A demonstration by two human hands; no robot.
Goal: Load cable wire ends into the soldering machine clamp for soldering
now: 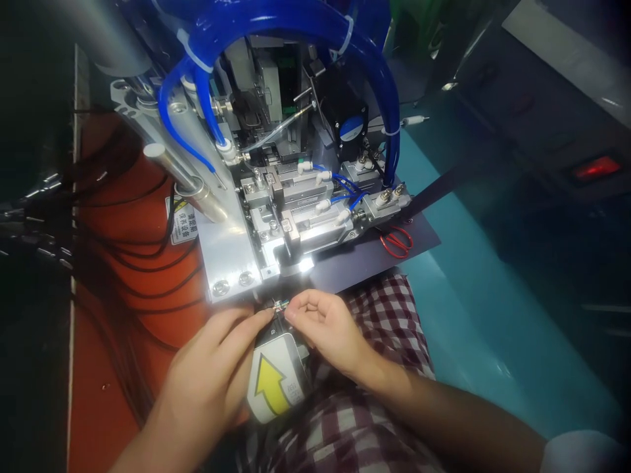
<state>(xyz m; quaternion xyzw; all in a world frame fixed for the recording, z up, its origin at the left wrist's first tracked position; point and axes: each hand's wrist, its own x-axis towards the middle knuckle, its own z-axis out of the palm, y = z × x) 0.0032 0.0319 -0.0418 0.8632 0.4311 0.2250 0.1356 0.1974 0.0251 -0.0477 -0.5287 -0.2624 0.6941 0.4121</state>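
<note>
My left hand (210,378) and my right hand (328,328) meet just in front of a metal machine (276,197). Between their pinched fingertips sits a tiny part with coloured wires (280,305); both hands grip it. It lies just below the machine's lit slot (296,265). Under my hands a black block with a yellow arrow label (273,387) rests on my lap, which is covered in checked cloth (379,315).
Thick blue air hoses (296,26) arch over the machine. Black cables (138,249) trail over the orange surface on the left. Red-handled scissors (397,241) lie on a dark mat at the right. A teal floor and a dark cabinet with a red light (594,169) lie beyond.
</note>
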